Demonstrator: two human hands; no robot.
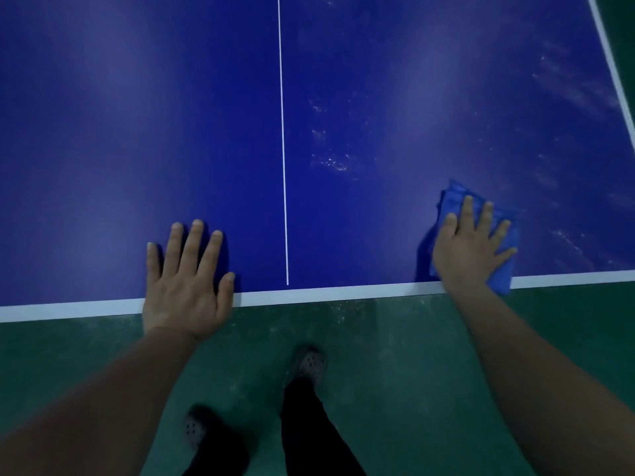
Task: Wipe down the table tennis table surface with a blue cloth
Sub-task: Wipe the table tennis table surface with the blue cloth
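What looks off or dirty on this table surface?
Whitish streaks and specks mark the table right of the centre line, beyond the blue cloth under the right hand. The left half looks clean.

Person seen from above: bare forearms without sleeves, left hand [187, 286] and right hand [470, 247] ungloved; dark trousers [309, 427]; grey perforated clog-style shoes [311, 364] on both feet.

Wiping the table [137, 132] at its near edge.
Right hand [470, 245] flat, fingers spread, pressing a folded cloth [453, 197] right of the centre line [283, 149]; left hand [187, 286] flat on the white edge, left of it. Pale smears [330, 159] ahead. Below, green floor [395, 355], two perforated shoes [311, 364].
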